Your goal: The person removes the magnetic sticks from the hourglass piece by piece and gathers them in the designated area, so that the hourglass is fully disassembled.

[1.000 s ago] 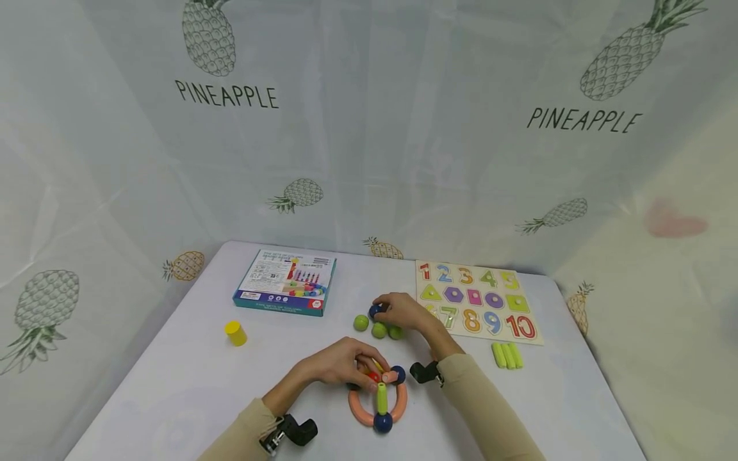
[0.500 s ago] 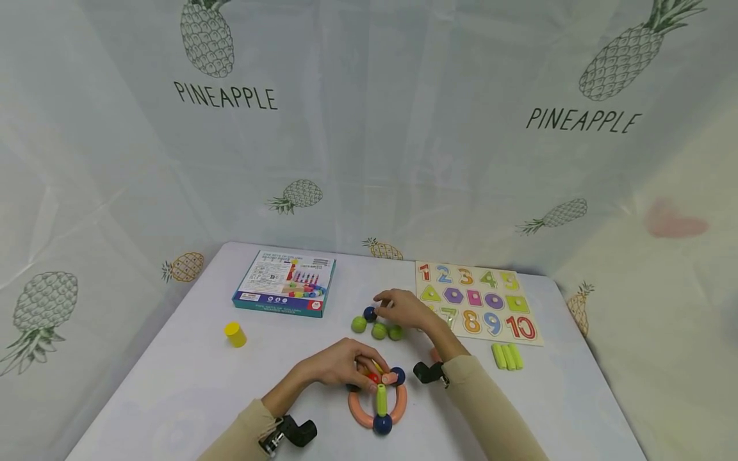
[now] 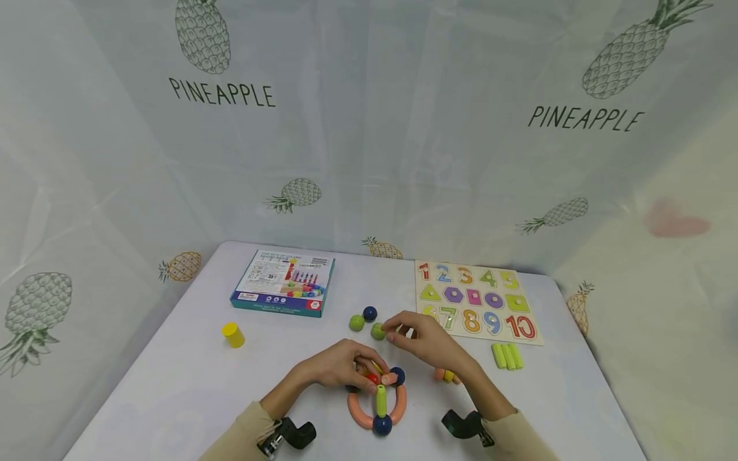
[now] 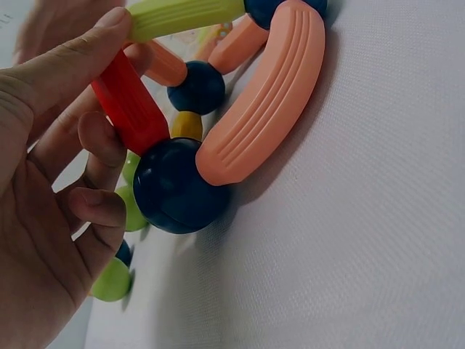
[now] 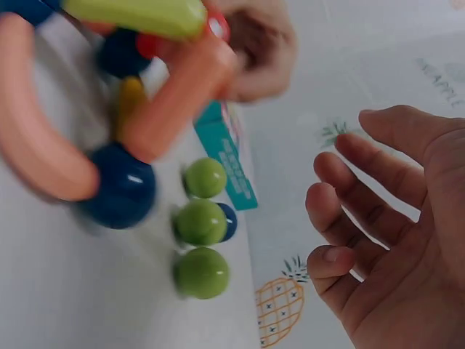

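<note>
My left hand [image 3: 343, 365] pinches the meeting ends of a red stick [image 4: 132, 107] and a lime stick [image 4: 189, 17]. They rise from a ball-and-stick frame with navy balls [image 3: 382, 425], a yellow stick [image 4: 187, 126] and curved salmon sticks [image 4: 269, 94]. A straight salmon stick [image 5: 182, 98] also slants up to that peak. My right hand [image 3: 426, 336] hovers beside the loose green balls [image 3: 357, 323], its fingers loosely bent and holding nothing. A loose navy ball [image 3: 369, 314] lies among the green ones. In the head view, my left hand hides part of the frame.
Behind lie a boxed toy set [image 3: 284, 283] and a wooden number puzzle [image 3: 429, 277]. Lime sticks [image 3: 507, 356] lie at right; small salmon and yellow pieces [image 3: 448, 376] sit partly behind my right wrist. A yellow cylinder [image 3: 233, 335] stands at left.
My right hand has let go of the loose navy ball, leaving it among the green balls, and has drawn back toward me. My left hand keeps its place on the frame.
</note>
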### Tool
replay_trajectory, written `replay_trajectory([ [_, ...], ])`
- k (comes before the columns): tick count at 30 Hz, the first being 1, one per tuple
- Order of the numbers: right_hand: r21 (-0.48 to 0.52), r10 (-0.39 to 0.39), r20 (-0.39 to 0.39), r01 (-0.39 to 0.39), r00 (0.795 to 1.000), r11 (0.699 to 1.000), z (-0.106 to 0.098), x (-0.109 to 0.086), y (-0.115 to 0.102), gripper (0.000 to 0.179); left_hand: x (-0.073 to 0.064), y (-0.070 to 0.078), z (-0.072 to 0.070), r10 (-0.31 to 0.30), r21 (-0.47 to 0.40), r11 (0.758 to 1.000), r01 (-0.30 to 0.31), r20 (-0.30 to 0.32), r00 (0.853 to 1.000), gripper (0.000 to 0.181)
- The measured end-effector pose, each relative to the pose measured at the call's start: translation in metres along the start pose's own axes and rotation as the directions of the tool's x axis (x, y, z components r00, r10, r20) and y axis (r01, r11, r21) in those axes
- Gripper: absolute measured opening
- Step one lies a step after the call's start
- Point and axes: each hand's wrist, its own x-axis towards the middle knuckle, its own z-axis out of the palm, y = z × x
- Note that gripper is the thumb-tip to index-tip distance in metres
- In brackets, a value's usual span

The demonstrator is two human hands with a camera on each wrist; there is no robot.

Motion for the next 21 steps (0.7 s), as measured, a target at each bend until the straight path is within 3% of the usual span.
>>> replay_trajectory([
  [10,0.046,0.064,0.116,-0.070,0.991,0.996,0.021,-0.044,0.019,0.016,0.001,0.000,0.001,-0.001,0.000,1.000,0.001,0.003,1.000,0.034],
  [14,0.069,0.040,0.141,-0.050,0.989,0.996,0.027,-0.049,0.026,0.018,0.001,0.000,0.001,-0.006,0.006,1.000,0.006,-0.001,1.000,0.033],
  [21,0.048,0.079,0.149,-0.087,0.986,0.995,0.033,-0.048,0.022,0.028,0.001,0.001,0.001,-0.010,0.015,1.000,0.010,0.000,1.000,0.032],
])
